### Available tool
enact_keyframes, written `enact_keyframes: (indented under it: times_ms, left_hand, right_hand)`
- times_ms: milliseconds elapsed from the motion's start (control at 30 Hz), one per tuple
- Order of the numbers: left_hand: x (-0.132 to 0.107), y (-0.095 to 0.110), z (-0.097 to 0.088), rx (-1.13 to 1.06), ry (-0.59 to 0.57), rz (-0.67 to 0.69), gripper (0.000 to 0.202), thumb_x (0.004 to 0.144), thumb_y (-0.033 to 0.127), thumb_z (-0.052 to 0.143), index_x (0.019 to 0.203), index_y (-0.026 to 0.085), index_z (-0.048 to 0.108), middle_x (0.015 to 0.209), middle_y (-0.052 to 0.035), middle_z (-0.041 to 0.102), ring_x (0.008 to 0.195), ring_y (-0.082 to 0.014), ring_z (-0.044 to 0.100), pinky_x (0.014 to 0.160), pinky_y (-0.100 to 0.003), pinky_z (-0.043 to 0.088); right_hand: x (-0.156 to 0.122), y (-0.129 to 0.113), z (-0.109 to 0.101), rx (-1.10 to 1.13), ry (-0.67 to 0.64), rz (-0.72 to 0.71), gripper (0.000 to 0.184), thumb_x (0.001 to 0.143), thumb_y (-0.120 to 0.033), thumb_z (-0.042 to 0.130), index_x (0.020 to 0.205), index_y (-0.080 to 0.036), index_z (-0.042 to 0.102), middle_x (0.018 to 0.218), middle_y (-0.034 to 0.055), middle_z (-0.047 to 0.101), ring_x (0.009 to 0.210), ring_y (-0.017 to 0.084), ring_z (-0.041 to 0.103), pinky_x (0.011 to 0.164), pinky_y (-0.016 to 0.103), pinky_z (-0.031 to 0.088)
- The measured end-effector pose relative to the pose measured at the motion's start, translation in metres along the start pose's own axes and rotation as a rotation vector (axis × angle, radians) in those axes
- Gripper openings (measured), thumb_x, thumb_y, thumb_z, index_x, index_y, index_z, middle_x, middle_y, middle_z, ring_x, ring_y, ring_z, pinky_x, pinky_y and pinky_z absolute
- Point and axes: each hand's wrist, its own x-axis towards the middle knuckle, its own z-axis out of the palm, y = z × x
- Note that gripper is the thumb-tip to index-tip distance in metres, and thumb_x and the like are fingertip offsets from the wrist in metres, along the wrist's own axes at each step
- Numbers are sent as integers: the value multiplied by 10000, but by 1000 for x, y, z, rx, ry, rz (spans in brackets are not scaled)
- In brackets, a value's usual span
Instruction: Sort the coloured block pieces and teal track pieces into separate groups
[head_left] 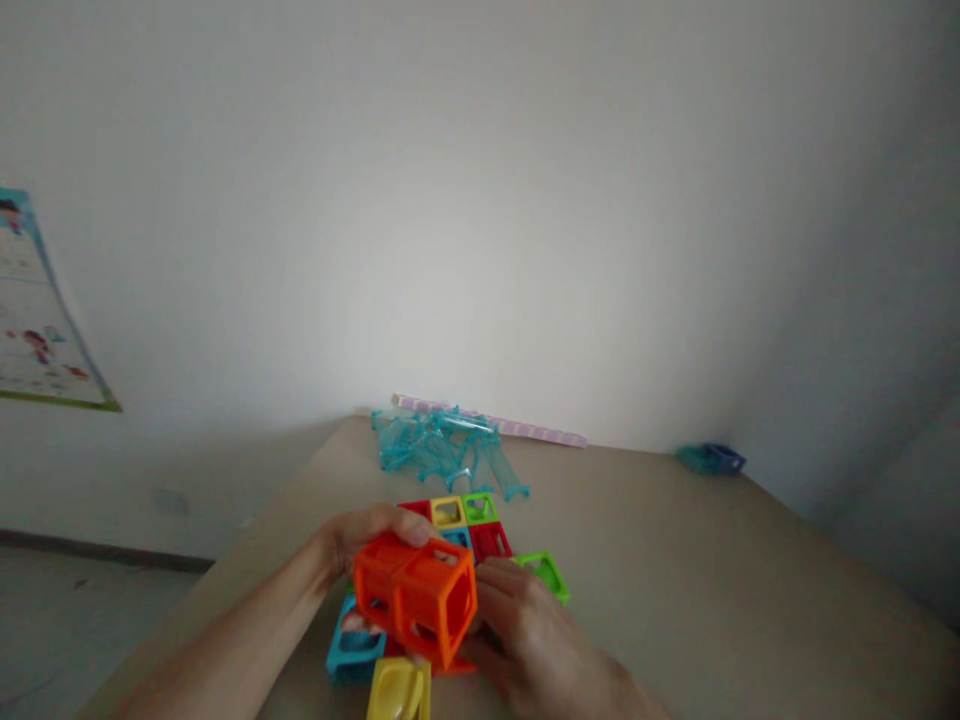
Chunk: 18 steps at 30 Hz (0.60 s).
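Observation:
My left hand (375, 530) is wrapped round an orange block (420, 590) made of two open-framed cubes joined end to end, thumb on top and fingertips underneath. My right hand (525, 625) is close against the block's right side with fingers curled; its fingertips are hidden, so what they hold cannot be made out. Below and behind lie coloured frame blocks: a blue one (356, 645) at the left, a yellow one (400, 690) in front, a red one (491, 541) behind, and a green one (544, 575) beyond my right hand.
A heap of clear teal plastic pieces (442, 450) lies at the back of the beige table (675, 560). Behind it, a purple-and-white strip (540, 432) runs along the wall. A dark blue piece (724, 459) sits at the far right corner. A poster (45, 320) hangs at left.

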Motion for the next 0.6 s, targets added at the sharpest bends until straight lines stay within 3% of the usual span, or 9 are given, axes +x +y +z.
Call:
enact_keyframes:
  times_ms: [167, 367, 500, 600]
  left_hand:
    - [1, 2, 4, 0, -36, -48, 384, 789, 296, 450, 930, 10, 664, 550, -142, 643, 385, -216, 547, 308, -283, 390]
    - [2, 1, 2, 13, -96, -59, 448, 820, 377, 429, 975, 21, 652, 557, -137, 642, 383, -214, 556, 334, -296, 414]
    - [2, -1, 5, 77, -70, 61, 470, 804, 453, 467, 943, 48, 660, 527, -108, 624, 463, -236, 597, 443, -337, 471]
    - [4, -5, 0, 51, -51, 180, 471, 757, 465, 536, 966, 59, 651, 542, -102, 630, 518, -255, 619, 508, -364, 484]
  right_hand:
    - [-3, 4, -4, 165, 226, 121, 176, 733, -47, 556, 712, -188, 453, 786, 4, 544, 730, 136, 497, 626, 236, 350]
    - [-1, 16, -10, 473, 365, 146, 66, 827, -195, 549, 772, -177, 518, 782, 15, 558, 712, 142, 496, 651, 257, 390]
    - [2, 28, -6, 732, 424, 275, 183, 853, -331, 573, 782, -165, 547, 734, 16, 573, 655, 133, 499, 595, 241, 391]
    - [3, 37, -2, 897, 550, 330, 252, 796, -380, 651, 727, -166, 537, 670, -3, 561, 584, 115, 482, 530, 217, 358]
